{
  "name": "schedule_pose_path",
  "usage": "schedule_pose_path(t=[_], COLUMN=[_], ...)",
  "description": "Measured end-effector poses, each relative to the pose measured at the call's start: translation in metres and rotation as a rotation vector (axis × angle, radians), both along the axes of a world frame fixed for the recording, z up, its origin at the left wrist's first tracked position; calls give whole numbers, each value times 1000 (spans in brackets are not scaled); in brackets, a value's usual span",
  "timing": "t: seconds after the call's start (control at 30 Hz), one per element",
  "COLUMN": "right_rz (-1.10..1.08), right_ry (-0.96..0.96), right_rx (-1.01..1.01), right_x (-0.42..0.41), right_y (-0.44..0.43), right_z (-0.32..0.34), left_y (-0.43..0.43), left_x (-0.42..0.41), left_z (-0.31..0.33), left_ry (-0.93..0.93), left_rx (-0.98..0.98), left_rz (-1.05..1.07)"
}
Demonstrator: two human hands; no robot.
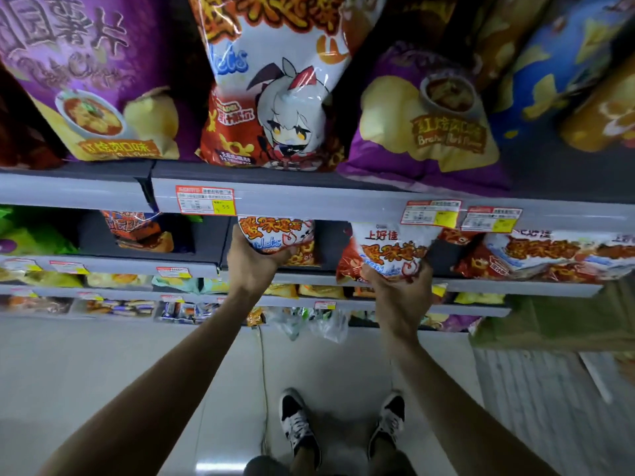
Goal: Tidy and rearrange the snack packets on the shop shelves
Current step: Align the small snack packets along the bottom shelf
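"Left hand [256, 257]: how is it engaging?" the first checker is asking.

"It is curling its fingers under the first small packet [278, 235], a puffed pillow of glossy, crinkled film in white and red. The packet is sitting at the mouth of the second shelf, its top tucking just beneath the grey shelf rail [309, 202]."

"And the right hand [402, 290]?"

"It is gripping the second small packet [391, 249] from below, with fingertips pressing into the film. This packet is of the same print and is leaning out over the front lip of the same shelf, well apart from the first. Beside it, to the right, a row of matching packets [543, 252] is lying flat and overlapping."

"What is standing above the rail?"

"A tall white-and-red bag [275, 108] is standing upright, smooth and reflecting light, between two purple crisp bags [92, 80], both matte-looking and swollen. A paper price tag [205, 200] with a yellow corner is sitting flat on the rail."

"Below?"

"Two black-and-white laced shoes [299, 424] are resting on a pale, smooth floor [103, 355]. Both forearms are reaching up, bare."
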State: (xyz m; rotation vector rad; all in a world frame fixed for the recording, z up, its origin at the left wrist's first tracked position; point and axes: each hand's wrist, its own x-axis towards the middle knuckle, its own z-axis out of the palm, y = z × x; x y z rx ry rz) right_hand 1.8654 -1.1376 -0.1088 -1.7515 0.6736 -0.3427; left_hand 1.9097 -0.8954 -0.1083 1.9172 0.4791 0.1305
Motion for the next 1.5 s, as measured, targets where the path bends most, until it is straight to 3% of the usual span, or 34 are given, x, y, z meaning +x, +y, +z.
schedule_pose_path(t=[0.2, 0.53, 0.77, 0.93, 1.03, 1.27, 1.4, 1.5], right_rz=[-183, -137, 28, 44, 73, 134, 185, 246], right_ry=[-74, -147, -67, 14, 34, 145, 300, 420], right_rx=[-75, -118, -198, -196, -229, -295, -337, -313], right_x=[-2, 24, 22, 30, 31, 19, 0, -21], right_y=[-74, -99, -112, -124, -126, -131, -132, -120], right_z=[-4, -29, -46, -49, -51, -45, -33, -10], left_y=[-63, -127, -132, -131, -135, -130, -121, -110], left_x=[3, 3, 7, 20, 24, 18, 11, 2], left_z=[-4, -32, -54, -54, -51, -40, -25, -18], left_ry=[9, -8, 74, 116, 249, 261, 280, 265], left_rx=[-49, -64, 1, 141, 263, 290, 213, 275], left_rz=[-155, -172, -252, -271, -289, -353, -360, -418])
